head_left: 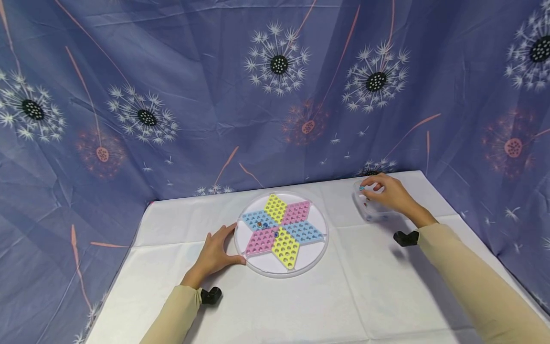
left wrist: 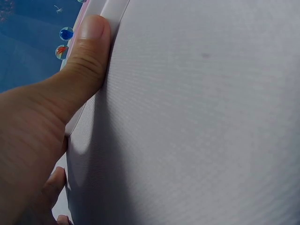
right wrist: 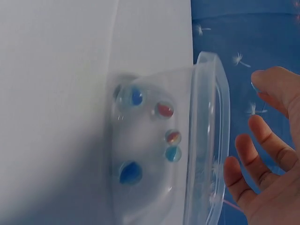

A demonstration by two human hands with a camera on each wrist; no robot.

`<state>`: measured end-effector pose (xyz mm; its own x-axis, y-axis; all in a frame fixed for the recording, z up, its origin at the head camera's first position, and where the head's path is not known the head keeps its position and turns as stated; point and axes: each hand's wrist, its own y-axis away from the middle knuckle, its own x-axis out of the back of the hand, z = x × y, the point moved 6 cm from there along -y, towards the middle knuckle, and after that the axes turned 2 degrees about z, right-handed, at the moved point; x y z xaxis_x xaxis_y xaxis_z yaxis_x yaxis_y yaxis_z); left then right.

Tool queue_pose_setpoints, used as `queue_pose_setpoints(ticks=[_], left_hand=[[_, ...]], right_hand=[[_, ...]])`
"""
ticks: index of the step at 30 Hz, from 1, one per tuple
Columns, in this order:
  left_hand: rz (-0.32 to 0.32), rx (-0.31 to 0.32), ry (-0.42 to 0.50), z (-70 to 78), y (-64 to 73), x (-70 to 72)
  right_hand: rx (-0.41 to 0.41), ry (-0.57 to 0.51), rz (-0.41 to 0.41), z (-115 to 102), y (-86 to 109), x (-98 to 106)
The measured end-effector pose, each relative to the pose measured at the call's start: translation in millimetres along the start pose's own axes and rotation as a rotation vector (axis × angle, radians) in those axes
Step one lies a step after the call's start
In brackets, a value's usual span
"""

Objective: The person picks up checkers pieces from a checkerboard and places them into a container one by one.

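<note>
A round white Chinese checkers board (head_left: 318, 253) with a star of yellow, pink and blue points lies on the table. My left hand (head_left: 216, 253) rests against its left rim, thumb and fingers spread apart along the edge; in the left wrist view the straight thumb (left wrist: 91, 47) touches the rim. On the board sit an orange marble (head_left: 259, 224) and blue marbles (head_left: 277, 234). My right hand (head_left: 388, 193) pinches a light-blue marble (head_left: 362, 188) between thumb and index finger, over a clear plastic container (head_left: 357, 203). Only a sliver of that marble shows in the right wrist view.
Several loose marbles, among them a red one (right wrist: 164, 110) and a blue one (right wrist: 130, 172), lie inside the container. A white cloth (head_left: 301, 306) covers the table. A blue dandelion-print curtain (head_left: 215, 95) hangs behind it and at the sides.
</note>
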<state>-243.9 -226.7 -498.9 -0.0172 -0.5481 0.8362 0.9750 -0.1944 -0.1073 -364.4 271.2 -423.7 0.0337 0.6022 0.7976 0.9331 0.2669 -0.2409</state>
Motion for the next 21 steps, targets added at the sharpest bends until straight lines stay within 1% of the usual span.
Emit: queue_pose_setpoints(ticks=[6,12,21], left_hand=[[0.019,-0.012,0.005,0.3,-0.1,-0.5],[-0.004,0.008,0.000,-0.8,-1.0,-1.0],[-0.005,0.004,0.006,-0.5,-1.1,-0.5]], right_hand=[[0.001,0.012,0.030,6,3.0,4],[-0.001,0.014,0.039,10,2.0,4],[-0.038,0.002,0.017,16,-1.9,-1]])
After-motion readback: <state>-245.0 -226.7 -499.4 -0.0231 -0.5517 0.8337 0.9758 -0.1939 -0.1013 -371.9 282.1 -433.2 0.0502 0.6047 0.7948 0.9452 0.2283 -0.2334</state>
